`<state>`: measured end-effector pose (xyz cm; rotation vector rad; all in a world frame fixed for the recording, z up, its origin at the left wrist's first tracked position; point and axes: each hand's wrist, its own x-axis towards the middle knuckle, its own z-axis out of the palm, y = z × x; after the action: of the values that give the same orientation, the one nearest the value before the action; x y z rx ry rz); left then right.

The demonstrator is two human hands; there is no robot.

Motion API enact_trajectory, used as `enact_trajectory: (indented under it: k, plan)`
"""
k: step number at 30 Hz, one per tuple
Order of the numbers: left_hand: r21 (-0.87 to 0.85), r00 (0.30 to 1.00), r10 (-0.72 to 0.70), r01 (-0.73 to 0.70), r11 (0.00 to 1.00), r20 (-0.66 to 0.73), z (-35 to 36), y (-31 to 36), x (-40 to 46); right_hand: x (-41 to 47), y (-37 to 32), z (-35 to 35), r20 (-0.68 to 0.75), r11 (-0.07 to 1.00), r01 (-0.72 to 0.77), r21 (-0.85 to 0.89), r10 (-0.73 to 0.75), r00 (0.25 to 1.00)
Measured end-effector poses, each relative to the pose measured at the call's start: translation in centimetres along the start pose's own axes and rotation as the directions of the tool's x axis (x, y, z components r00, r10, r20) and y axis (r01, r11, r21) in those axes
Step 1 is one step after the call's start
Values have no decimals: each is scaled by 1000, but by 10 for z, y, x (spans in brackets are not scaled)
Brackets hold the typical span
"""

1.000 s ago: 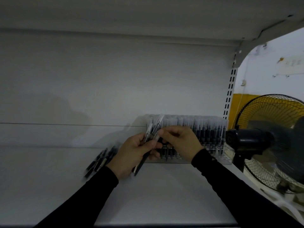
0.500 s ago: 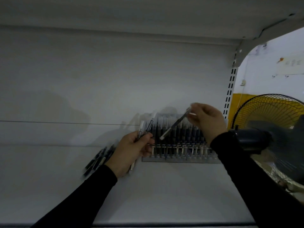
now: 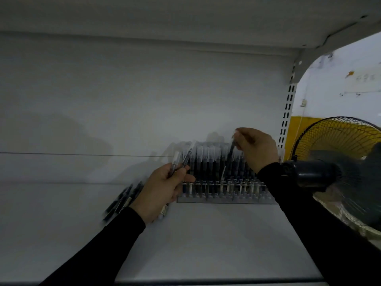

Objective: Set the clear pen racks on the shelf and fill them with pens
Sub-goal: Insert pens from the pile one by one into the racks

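Observation:
A clear pen rack (image 3: 224, 198) stands at the back right of the white shelf (image 3: 206, 244), holding several upright pens. My right hand (image 3: 257, 148) pinches the top of one pen (image 3: 228, 159) and holds it nearly upright over the rack, tip down among the other pens. My left hand (image 3: 165, 188), just left of the rack, grips a small bunch of pens (image 3: 181, 159) with their clear caps sticking up. A blurred pile of loose dark pens (image 3: 121, 200) lies on the shelf behind my left wrist.
A black standing fan (image 3: 338, 172) sits just off the shelf's right end, close to my right forearm. The slotted shelf upright (image 3: 287, 112) rises behind the rack. Another shelf board (image 3: 165, 13) hangs overhead.
My right hand has carried a single pen from my left hand up and right, then turned it from slanted to nearly upright over the rack. My left hand stays put with its bunch.

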<state>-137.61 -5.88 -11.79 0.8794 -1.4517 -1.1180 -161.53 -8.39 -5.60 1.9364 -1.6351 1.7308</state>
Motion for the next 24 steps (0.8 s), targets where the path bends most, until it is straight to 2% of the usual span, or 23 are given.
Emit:
enact_trajectory:
  k: [4, 9, 15, 20, 22, 24]
  plan:
    - [13, 1000, 2, -2, 1000, -5, 0, 0, 0, -5, 0, 3, 70, 1000, 2, -30, 0, 998]
    - [36, 999, 27, -27, 999, 18, 0, 1, -1, -20, 2, 10, 236, 992, 9, -123, 20, 972]
    - [43, 999, 41, -42, 998, 15, -1, 1, -1, -25, 5, 13, 216, 994, -40, -102, 61, 974]
    - [57, 999, 51, -51, 997, 5, 1, 1, -3, -36, -3, 9, 48, 998, -61, -3, 61, 997]
    - [68, 998, 52, -53, 996, 18, 3, 2, -4, -42, -10, 9, 77, 996, -59, 69, 54, 996]
    - [77, 998, 54, -56, 995, 29, 4, 3, -5, -47, -17, 12, 192, 977, -102, 190, 65, 979]
